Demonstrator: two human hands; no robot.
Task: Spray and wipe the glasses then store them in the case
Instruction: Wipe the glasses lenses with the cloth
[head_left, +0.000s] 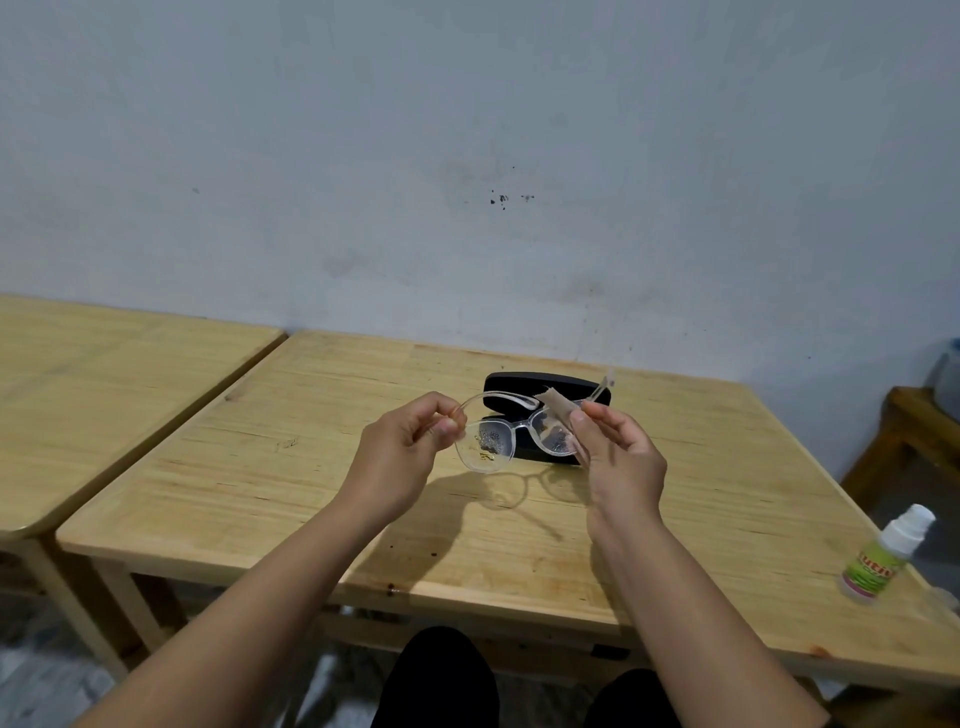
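Note:
Clear-framed glasses (488, 441) hang in the air above the wooden table (260, 467), with droplets on both lenses. My left hand (402, 457) pinches the frame's left end. My right hand (618, 457) pinches a small brown cloth (558, 408) against the right lens. Behind the glasses an open black case (540, 387) lies on the table. A white spray bottle (883, 556) with a green label stands near the table's right front corner.
A second wooden table (104, 374) stands to the left with a narrow gap between the two. A grey wall (467, 156) runs along the back edge. Wooden furniture (914, 431) stands at the far right. My knees (436, 680) are under the table's front edge.

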